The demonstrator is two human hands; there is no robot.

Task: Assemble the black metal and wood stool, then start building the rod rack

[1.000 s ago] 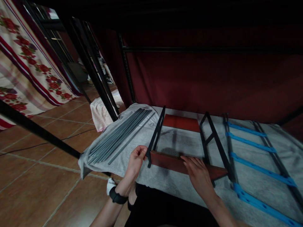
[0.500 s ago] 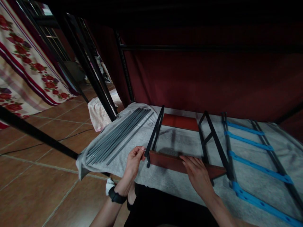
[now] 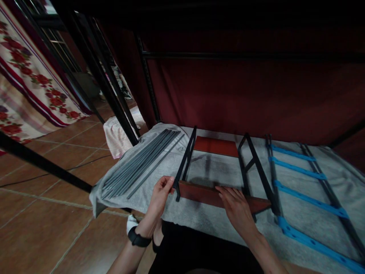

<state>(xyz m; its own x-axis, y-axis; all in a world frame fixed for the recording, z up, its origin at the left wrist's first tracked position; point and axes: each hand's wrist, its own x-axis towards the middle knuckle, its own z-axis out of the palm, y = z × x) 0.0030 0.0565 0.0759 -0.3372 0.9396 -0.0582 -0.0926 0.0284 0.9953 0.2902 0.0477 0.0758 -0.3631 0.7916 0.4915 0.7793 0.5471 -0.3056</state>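
Note:
My left hand (image 3: 160, 193) pinches thumb and fingers together at the left end of a brown board (image 3: 199, 195), against the lower corner of a black metal side frame (image 3: 184, 160). Whatever lies between those fingertips is too small to make out. My right hand (image 3: 236, 203) holds the same board near its middle, fingers laid over its upper edge; the thumb is hidden. The board stands on its long edge between the left frame and a second black side frame (image 3: 258, 167). A reddish-brown board (image 3: 216, 146) spans the two frames at the back.
A bundle of grey rods (image 3: 142, 163) lies to the left on the grey cloth (image 3: 168, 209), one rod (image 3: 156, 167) apart. Blue crosspieces (image 3: 310, 205) join dark bars at right. Black bed posts (image 3: 108, 83) and a dark red curtain (image 3: 228, 99) enclose the space.
The left fingertips have closed in on the frame's corner, and the small shiny bit seen there before is now hidden. My right hand stays on the board. The view has shifted slightly.

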